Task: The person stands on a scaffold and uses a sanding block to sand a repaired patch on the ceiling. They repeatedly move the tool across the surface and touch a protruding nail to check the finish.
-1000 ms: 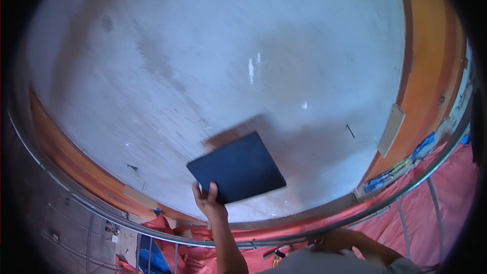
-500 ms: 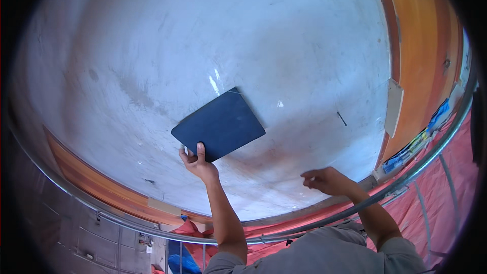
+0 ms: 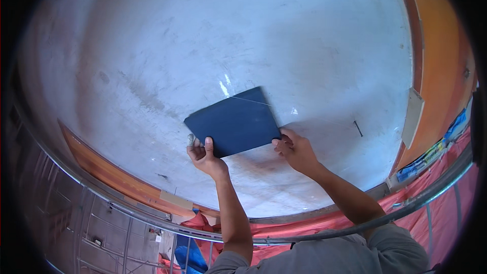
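Observation:
My left hand (image 3: 205, 155) holds the lower-left part of a dark blue rectangular board (image 3: 232, 121), thumb on its face; one left fingertip has a pale wrap. My right hand (image 3: 291, 149) grips the board's lower-right corner with thumb and fingers. The board lies at or very close to a scuffed white surface (image 3: 243, 30); whether it touches is unclear. A thin pale line, like string, crosses the board's upper part. A small dark pin-like piece (image 3: 358, 129) is on the surface right of my hands.
Orange bands (image 3: 439, 25) border the white surface right and lower left, with small beige panels (image 3: 412, 116) on them. A metal rail (image 3: 101, 191) curves across the lower edge, beside scaffold bars (image 3: 127, 238). Red sheeting (image 3: 274, 228) and blue sheeting (image 3: 185, 256) lie beyond the rail.
The board has moved up in view from its place a second ago. My right hand has risen from the lower edge and now grips the board's right corner.

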Demonstrator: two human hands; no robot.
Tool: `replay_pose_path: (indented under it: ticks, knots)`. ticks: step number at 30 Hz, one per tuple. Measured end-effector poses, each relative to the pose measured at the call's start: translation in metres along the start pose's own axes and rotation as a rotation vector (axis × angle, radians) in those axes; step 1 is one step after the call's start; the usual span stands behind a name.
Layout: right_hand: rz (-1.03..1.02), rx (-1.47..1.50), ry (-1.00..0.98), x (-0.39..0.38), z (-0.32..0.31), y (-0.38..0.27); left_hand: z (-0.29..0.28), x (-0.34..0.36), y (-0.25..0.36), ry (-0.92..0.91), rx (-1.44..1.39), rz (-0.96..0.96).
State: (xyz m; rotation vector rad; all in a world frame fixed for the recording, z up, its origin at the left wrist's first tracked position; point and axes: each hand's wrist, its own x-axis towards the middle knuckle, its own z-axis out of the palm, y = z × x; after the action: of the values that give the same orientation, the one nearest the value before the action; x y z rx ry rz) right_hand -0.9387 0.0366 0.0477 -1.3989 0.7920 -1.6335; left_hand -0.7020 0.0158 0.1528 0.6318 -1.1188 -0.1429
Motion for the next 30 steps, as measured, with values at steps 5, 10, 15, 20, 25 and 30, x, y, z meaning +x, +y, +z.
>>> replay_pose_path:
  ticks: [5,10,15,20,25,30]
  knots:
    - [0.055,0.236,0.099,0.01,0.012,0.0,0.017,0.001,0.009,0.038,0.21,0.03]
    - [0.028,0.268,0.195,0.02,0.014,0.001,0.024,0.002,0.02,-0.088,0.234,0.069]
    - [-0.002,0.397,0.253,0.022,0.024,0.004,0.005,0.005,0.03,-0.33,0.528,0.165]
    - [-0.042,0.468,0.319,0.01,0.024,0.0,-0.005,0.002,0.046,-0.48,0.807,0.24]
    - [-0.056,0.438,0.281,0.01,0.035,-0.01,-0.016,0.005,0.056,-0.504,0.762,0.198]
    - [-0.082,0.375,0.306,0.023,0.046,-0.015,-0.018,0.02,0.061,-0.518,0.758,0.332]
